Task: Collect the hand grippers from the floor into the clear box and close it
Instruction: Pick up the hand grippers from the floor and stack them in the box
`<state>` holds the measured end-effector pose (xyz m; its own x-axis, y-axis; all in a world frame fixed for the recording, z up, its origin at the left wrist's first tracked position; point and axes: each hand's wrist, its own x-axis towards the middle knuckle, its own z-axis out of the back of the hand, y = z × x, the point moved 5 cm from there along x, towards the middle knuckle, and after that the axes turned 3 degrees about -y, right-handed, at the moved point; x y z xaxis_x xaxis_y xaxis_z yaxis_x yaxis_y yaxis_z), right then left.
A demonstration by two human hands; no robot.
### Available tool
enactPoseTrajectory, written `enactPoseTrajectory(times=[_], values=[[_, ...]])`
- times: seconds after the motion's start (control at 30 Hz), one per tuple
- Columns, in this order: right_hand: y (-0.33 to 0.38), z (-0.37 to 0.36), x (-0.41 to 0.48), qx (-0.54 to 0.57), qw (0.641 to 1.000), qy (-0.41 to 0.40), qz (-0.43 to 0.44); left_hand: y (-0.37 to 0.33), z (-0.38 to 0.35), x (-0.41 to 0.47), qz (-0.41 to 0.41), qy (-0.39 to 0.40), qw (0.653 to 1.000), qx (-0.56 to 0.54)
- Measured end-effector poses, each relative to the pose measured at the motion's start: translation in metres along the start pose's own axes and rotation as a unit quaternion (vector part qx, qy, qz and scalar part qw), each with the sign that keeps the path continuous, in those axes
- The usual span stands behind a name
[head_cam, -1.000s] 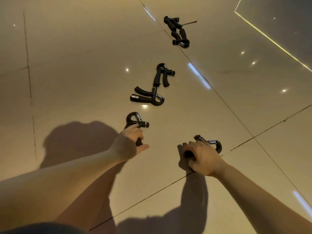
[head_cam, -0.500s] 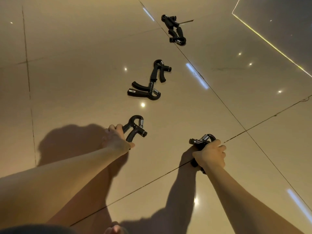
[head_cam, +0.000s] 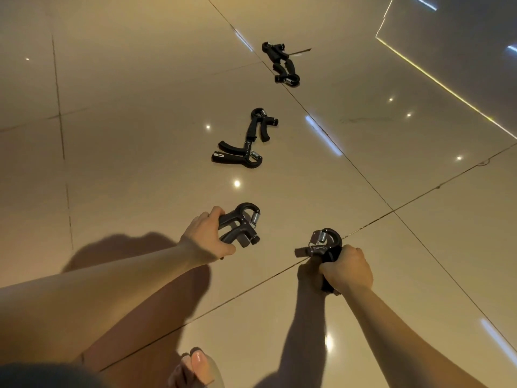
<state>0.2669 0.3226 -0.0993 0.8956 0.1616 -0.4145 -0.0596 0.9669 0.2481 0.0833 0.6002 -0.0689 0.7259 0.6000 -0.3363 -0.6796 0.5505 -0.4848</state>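
My left hand grips a black hand gripper by its handles, lifted off the glossy floor, spring end pointing right. My right hand holds a second black hand gripper with its looped head and spring pointing up and left. Farther ahead on the tiles lie two more grippers touching each other: one flat and one just beyond it. Another pair lies at the far end along the tile seam. The clear box is not in view.
The beige tile floor is shiny, with dark grout lines crossing near my hands. A darker floor area edged by a bright strip fills the top right. Toes of a foot show at the bottom edge.
Both hands have closed on their grippers and lifted them off the floor, drawing them back toward me. The grippers on the floor have not moved.
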Motion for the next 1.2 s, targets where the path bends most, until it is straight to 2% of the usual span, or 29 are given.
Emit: enactPoseTrajectory(times=[0.13, 0.4, 0.67, 0.9, 1.03, 1.2], values=[[0.000, 0.025, -0.026, 0.027, 0.997, -0.031, 0.060, -0.032, 0.018, -0.033, -0.047, -0.022, 0.997, -0.060], [-0.026, 0.105, -0.112, 0.087, 0.982, -0.084, 0.143, -0.084, 0.055, -0.129, -0.123, -0.094, 0.986, -0.067], [-0.074, 0.193, -0.226, 0.144, 0.957, -0.123, 0.220, -0.145, 0.106, -0.251, -0.184, -0.074, 0.973, -0.118], [-0.124, 0.282, -0.351, 0.148, 0.935, -0.136, 0.292, -0.208, 0.139, -0.373, -0.271, -0.055, 0.957, -0.091], [-0.176, 0.329, -0.426, 0.137, 0.934, -0.145, 0.295, -0.242, 0.138, -0.440, -0.297, -0.071, 0.948, -0.090], [-0.246, 0.376, -0.491, 0.104, 0.948, -0.143, 0.265, -0.288, 0.119, -0.516, -0.324, -0.051, 0.941, -0.087]])
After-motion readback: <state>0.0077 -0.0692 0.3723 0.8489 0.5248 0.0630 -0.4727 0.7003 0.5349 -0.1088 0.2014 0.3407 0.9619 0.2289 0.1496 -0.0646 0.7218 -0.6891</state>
